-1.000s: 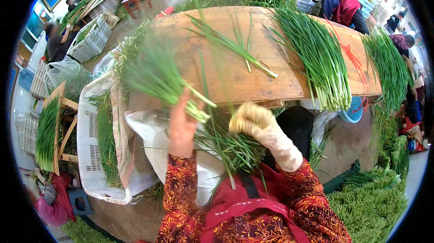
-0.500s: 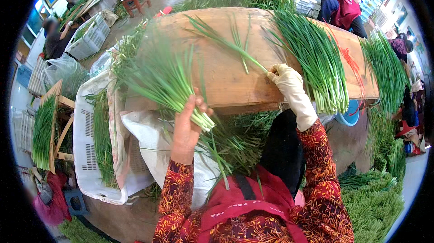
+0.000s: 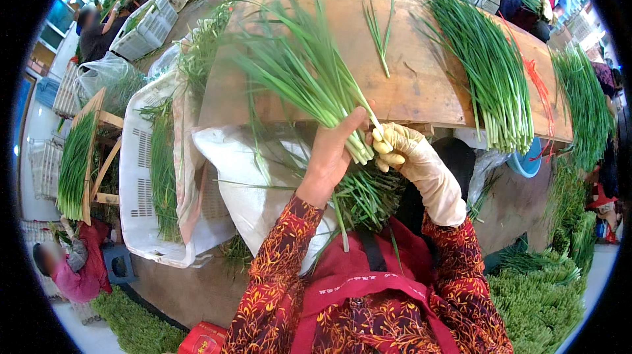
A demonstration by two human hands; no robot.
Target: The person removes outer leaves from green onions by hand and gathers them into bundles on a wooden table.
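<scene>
My bare left hand is closed round a bunch of garlic chives, the pale stem ends down and the leaves fanned up to the left over the wooden tabletop. Against those stem ends, my right hand, in a cream rubber glove, pinches a thin chive stalk by its white end. A few loose chives lie farther back on the wood. To the right rests a thick, neatly lined-up pile of chives, its white ends toward me.
Red ties lie at the table's right end, above a blue bucket. A white crate stands left, beside a white sack. Heaped greens cover the floor at right. Other people work around the room.
My right hand has picked a stalk off the tabletop and brought it left and nearer, to the bunch. My left hand has moved right with the bunch. The whole view has shifted slightly.
</scene>
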